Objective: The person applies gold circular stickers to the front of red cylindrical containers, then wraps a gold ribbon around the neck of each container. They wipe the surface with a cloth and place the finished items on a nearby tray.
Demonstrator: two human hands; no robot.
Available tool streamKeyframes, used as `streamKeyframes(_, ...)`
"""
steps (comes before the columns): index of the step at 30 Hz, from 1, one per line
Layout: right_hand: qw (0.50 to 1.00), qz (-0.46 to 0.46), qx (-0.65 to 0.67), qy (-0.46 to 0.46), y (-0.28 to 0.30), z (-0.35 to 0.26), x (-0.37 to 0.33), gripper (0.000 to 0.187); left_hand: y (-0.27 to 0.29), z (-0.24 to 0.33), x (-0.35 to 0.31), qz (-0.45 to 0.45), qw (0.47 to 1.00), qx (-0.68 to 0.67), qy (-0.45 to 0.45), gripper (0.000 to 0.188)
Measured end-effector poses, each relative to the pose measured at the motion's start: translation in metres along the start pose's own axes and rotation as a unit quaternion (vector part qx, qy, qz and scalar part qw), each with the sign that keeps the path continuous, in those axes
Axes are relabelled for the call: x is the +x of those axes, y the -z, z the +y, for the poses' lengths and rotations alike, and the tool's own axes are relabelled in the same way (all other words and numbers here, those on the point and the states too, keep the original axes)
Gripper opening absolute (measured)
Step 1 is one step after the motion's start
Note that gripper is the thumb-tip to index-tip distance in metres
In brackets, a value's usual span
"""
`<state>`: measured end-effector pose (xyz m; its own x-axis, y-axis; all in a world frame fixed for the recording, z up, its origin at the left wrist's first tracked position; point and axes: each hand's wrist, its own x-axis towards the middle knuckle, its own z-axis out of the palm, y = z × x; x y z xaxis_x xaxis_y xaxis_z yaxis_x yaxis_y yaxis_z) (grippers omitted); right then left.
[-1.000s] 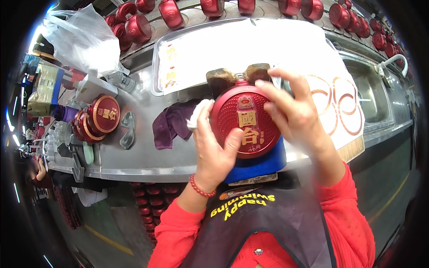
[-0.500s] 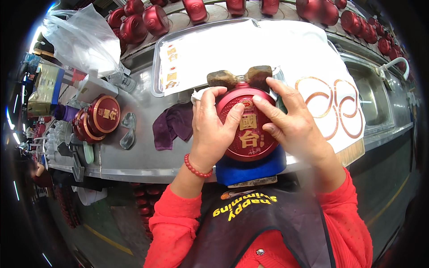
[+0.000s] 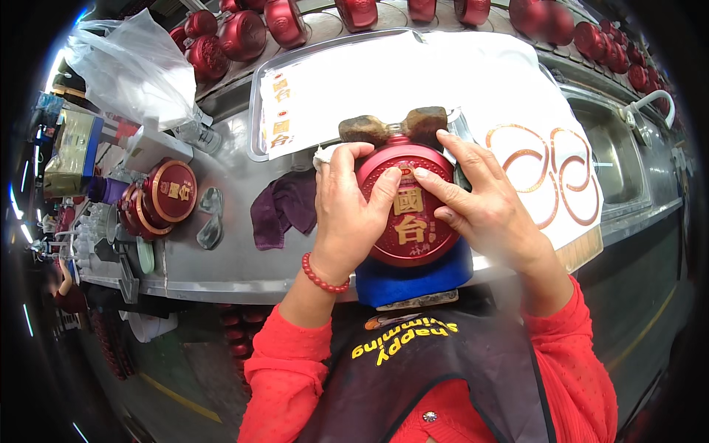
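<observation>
A round, flat red bottle (image 3: 413,255) with raised gold characters lies on a blue cloth pad (image 3: 413,284). Its narrow neck points away from me between two dark, worn rests (image 3: 426,124). My left hand (image 3: 346,199) wraps the bottle's left edge, the thumb pressed on the face near a small red-and-gold emblem (image 3: 405,174). A white wad (image 3: 325,154), perhaps cloth or tissue, shows by its fingers. From the right, my right hand (image 3: 491,203) grips the opposite edge, its index fingertip on the emblem's right side.
A tray (image 3: 258,111) holds white sheets with gold decals. Copper-coloured rings (image 3: 557,177) lie on white paper at right, before a sink (image 3: 617,155). At left are a purple cloth (image 3: 284,210), a stack of red discs (image 3: 171,190) and a plastic bag (image 3: 140,70). Red bottles (image 3: 286,22) line the back.
The bottles along the back have shifted left. My right index fingertip has slid slightly down the bottle's face, and my left thumb has moved a little. Both hands stay on the bottle.
</observation>
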<state>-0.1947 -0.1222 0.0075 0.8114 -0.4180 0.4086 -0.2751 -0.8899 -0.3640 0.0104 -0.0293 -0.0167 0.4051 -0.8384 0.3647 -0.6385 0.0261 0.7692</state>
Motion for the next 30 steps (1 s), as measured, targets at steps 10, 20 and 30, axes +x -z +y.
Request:
streamKeyframes(10, 0.998, 0.049, -0.014, 0.024, 0.011, 0.007, 0.006, 0.073, 0.002, 0.004, 0.003, -0.012, 0.999, 0.046, -0.005, 0.046)
streamKeyframes(20, 0.990, 0.114, 0.030, 0.073, 0.031, 0.010, 0.023, 0.029, 0.004, 0.002, 0.004, -0.025, 0.999, -0.020, 0.011, 0.051)
streamKeyframes(30, 0.991, 0.121, 0.052, 0.020, 0.021, 0.011, 0.005, 0.031, 0.002, 0.004, 0.005, -0.019, 1.000, 0.001, 0.021, 0.051)
